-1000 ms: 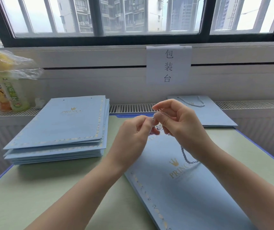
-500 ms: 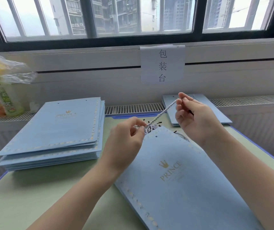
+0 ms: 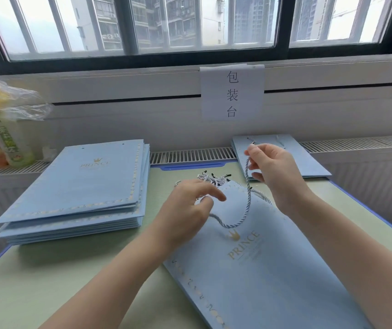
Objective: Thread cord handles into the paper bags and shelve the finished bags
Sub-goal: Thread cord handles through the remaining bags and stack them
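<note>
I am seeing the right hand (image 3: 275, 172) pinching one cord (image 3: 247, 200) end above the flat paper bag (image 3: 273, 269) lying on the surface (image 3: 47, 281); the left hand (image 3: 188, 207) is gripping the other end, fingers curled.

A white paper sheet (image 3: 231, 91) taped below the far window reads 包装台 top to bottom. The near light-blue flat paper bag (image 3: 261, 269) carries a gold crown and "PRINCE", as does the top bag of the light-blue stack (image 3: 83, 179) at left. Print on the green-labelled drink bottle (image 3: 7, 143) at far left is too blurred to read.
</note>
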`<state>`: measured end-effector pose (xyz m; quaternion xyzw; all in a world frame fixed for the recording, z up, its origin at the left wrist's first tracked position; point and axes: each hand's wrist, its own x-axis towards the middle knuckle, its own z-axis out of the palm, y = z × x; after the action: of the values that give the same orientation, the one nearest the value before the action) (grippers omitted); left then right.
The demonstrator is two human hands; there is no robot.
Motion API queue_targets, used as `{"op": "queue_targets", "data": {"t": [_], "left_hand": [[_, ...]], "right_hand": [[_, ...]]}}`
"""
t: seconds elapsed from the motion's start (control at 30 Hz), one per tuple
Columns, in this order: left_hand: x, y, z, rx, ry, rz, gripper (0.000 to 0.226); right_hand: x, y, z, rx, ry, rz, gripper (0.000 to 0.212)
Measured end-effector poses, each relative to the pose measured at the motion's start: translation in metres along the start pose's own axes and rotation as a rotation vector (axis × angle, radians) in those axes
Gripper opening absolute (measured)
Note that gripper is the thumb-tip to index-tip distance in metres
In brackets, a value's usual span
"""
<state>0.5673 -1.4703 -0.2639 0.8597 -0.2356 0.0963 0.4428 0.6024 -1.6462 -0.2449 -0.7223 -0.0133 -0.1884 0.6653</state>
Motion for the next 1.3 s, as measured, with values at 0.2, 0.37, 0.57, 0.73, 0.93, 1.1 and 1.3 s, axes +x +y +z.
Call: {"op": "queue_targets", "data": {"t": [0.2, 0.37, 0.57, 0.73, 0.93, 1.1, 1.3], "left_hand": [[0.005, -0.021, -0.002, 0.194, -0.013, -0.196, 0.024], [0.008, -0.018, -0.009, 0.147, 0.028, -0.220, 0.021], [0.010, -0.010, -0.025, 0.063, -0.011, -0.291, 0.012], [0.009, -0.008, -0.033, -0.094, -0.130, -0.412, 0.007], [0.007, -0.009, -0.036, -0.300, -0.225, -0.549, 0.008], [0.008, -0.009, -0.038, -0.493, -0.286, -0.634, 0.016], [0.008, -0.013, -0.041, -0.567, -0.402, -0.623, 0.047]], "right_hand": [[-0.006, 0.008, 0.013, -0.388, -0.255, -0.003, 0.026], [-0.013, 0.008, 0.019, -0.572, -0.345, -0.073, 0.025], [-0.023, 0.000, 0.022, -0.579, -0.479, -0.205, 0.034], [-0.031, 0.004, 0.028, -0.697, -0.635, -0.342, 0.027], [-0.030, 0.006, 0.028, -0.708, -0.629, -0.334, 0.032], [-0.026, 0.003, 0.026, -0.578, -0.555, -0.249, 0.030], [-0.027, 0.007, 0.026, -0.539, -0.579, -0.227, 0.037]]}}
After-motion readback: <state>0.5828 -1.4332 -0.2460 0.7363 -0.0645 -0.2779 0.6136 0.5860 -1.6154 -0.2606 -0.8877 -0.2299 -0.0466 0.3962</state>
